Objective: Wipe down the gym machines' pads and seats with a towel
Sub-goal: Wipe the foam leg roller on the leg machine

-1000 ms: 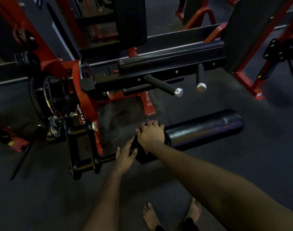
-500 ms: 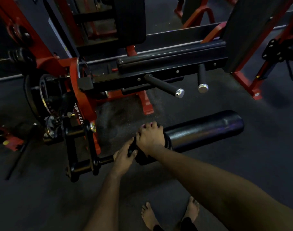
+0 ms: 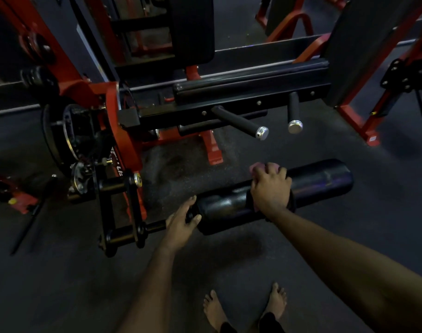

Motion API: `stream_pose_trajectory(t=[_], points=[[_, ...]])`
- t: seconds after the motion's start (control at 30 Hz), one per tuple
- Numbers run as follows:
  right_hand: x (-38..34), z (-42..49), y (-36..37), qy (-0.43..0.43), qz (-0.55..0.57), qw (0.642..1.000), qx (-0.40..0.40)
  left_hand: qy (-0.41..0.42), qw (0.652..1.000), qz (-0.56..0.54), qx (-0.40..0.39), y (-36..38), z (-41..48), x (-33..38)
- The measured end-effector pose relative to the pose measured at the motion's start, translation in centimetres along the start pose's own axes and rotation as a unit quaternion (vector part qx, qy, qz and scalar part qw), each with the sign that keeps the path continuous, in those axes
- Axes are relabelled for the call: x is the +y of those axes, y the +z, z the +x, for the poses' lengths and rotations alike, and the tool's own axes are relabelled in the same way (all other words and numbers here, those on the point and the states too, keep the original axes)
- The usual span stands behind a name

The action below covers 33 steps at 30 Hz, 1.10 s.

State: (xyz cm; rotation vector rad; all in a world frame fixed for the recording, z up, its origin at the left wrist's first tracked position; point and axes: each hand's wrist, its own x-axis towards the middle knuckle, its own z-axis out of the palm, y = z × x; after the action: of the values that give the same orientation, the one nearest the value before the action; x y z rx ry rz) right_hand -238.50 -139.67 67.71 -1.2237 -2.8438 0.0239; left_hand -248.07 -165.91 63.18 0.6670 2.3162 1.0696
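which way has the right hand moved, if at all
Yes. The right hand, with the towel, slid along the roller pad from its bar end toward its free end.

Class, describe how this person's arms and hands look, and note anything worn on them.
The left forearm and right forearm are bare as far as the frame shows, with no sleeves. The left hand and right hand wear no gloves, and no watch is plainly visible. The light is too dim to rule out a ring.
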Motion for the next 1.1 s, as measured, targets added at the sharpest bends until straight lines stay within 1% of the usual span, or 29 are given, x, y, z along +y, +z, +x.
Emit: stream_pose_trajectory(t=[0.03, 0.07, 0.1, 0.17, 0.2, 0.23, 0.33, 0.4, 0.47, 0.6, 0.67, 0.77, 0.83, 0.9, 1.0, 1.03, 1.1], points=[[-0.9, -0.9, -0.2, 0.006, 0.007, 1.0, 0.006, 0.014, 1.0, 0.011, -0.001, 0.2, -0.2, -0.4], [-1.8, -2.1, -0.2, -0.01, 0.02, 1.0, 0.014, 0.028, 0.999, 0.021, 0.002, 0.5, -0.4, -0.7], [-2.8, -3.4, -0.1, -0.046, 0.04, 0.998, 0.021, 0.036, 0.999, 0.027, 0.005, 0.8, -0.6, -1.1], [-5.4, -5.8, 0.2, -0.145, 0.071, 0.987, 0.01, 0.04, 0.999, 0.033, 0.009, 1.1, -0.8, -1.4], [-7.0, -6.4, 0.5, -0.182, 0.075, 0.98, 0.004, 0.043, 0.998, 0.037, 0.012, 1.3, -0.8, -1.6], [-8.5, -6.7, 0.7, -0.199, 0.074, 0.977, -0.002, 0.044, 0.998, 0.043, 0.013, 1.4, -0.7, -1.8], [-10.7, -5.6, 0.5, -0.193, 0.062, 0.979, -0.018, 0.03, 0.998, 0.053, 0.014, 1.2, -0.5, -1.8], [-8.7, -4.4, 0.7, -0.203, 0.031, 0.979, -0.01, 0.036, 0.998, 0.043, 0.024, 1.0, -0.4, -1.7], [-4.2, -2.6, 0.8, -0.169, 0.01, 0.985, -0.007, 0.041, 0.998, 0.033, 0.027, 1.1, -0.5, -1.6], [4.6, 0.1, 0.2, -0.036, 0.014, 0.999, 0.024, 0.039, 0.998, 0.034, 0.03, 1.0, -0.8, -1.4], [5.5, 0.5, 0.0, 0.003, 0.029, 0.999, 0.015, 0.035, 0.998, 0.034, 0.028, 0.9, -0.8, -1.0], [2.7, -0.1, -0.3, 0.035, 0.027, 0.999, 0.003, 0.014, 0.999, 0.036, 0.025, 0.7, -0.7, -0.6], [-0.3, -1.7, -0.3, 0.006, 0.028, 1.0, 0.012, -0.002, 0.999, 0.048, 0.018, 0.7, -0.4, -0.8], [-3.9, -3.8, 0.1, -0.061, 0.05, 0.997, 0.018, -0.004, 0.998, 0.062, 0.012, 0.6, -0.1, -1.2], [-9.7, -6.5, 0.3, -0.169, 0.066, 0.983, 0.012, 0.017, 0.997, 0.07, 0.014, 0.7, -0.1, -1.4], [-10.9, -6.8, 0.3, -0.184, 0.064, 0.981, 0.004, 0.019, 0.997, 0.071, 0.015, 0.8, 0.0, -1.6], [-11.2, -6.3, 0.5, -0.19, 0.054, 0.98, -0.005, 0.021, 0.997, 0.072, 0.015, 0.9, 0.0, -1.7]])
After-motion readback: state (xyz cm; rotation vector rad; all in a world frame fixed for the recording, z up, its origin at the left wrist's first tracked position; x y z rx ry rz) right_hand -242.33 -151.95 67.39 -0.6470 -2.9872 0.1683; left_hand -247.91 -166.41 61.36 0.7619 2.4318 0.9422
